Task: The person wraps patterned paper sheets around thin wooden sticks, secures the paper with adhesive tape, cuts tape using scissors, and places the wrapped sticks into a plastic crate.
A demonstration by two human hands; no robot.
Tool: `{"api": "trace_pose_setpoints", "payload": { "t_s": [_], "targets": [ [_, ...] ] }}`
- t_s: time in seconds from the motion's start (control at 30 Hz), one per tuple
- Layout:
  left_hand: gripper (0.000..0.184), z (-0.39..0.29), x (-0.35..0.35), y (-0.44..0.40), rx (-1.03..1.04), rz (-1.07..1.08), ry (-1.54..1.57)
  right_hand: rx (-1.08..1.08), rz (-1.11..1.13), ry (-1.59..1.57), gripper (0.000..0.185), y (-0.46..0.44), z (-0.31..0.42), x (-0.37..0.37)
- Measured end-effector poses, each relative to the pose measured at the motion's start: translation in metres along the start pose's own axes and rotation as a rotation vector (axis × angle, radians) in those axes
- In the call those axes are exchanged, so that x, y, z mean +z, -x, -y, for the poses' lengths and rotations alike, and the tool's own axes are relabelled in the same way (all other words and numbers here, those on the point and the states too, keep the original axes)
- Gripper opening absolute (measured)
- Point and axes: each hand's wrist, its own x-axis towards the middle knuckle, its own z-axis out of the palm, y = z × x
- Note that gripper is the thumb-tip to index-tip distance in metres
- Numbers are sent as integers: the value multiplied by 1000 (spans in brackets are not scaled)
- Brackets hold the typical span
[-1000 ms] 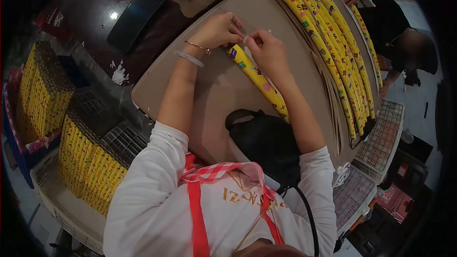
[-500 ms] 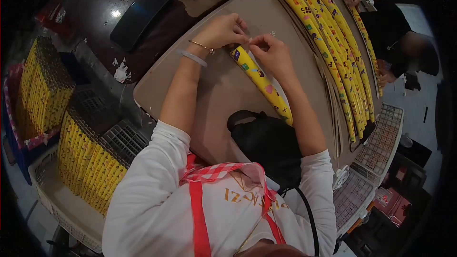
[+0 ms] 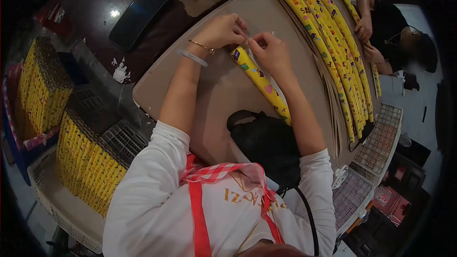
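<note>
A yellow printed paper tube (image 3: 259, 80) lies slantwise on the tan table (image 3: 183, 78). My left hand (image 3: 227, 31), with a bracelet and a bangle at the wrist, is closed in a pinch at the tube's far end. Close beside it, my right hand (image 3: 272, 53) also pinches with thumb and forefinger. The fingertips of both hands almost meet; whatever lies between them is too small to make out. A white edge shows along the tube next to my right wrist. Below the tube rests a black bag (image 3: 266, 143).
Several yellow tubes (image 3: 328, 52) and thin brown strips (image 3: 328, 100) lie on the right. Across the table, a co-worker's hands (image 3: 369, 43) touch another tube. A black phone (image 3: 140, 19) lies upper left. Crates of stacked tubes (image 3: 88, 162) stand at left, baskets (image 3: 378, 143) at right.
My hands stay at the tube's end, the right one shifting very slightly left. The co-worker's hands, earlier far apart along a tube, have come together near its middle.
</note>
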Motion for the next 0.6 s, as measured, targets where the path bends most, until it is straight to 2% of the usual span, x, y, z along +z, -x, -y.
{"api": "trace_pose_setpoints", "payload": {
  "t_s": [0.6],
  "targets": [
    [32, 2, -1, 0, 52, -3, -41, -9, -22, 84, 23, -3, -1, 5]
  ]
}}
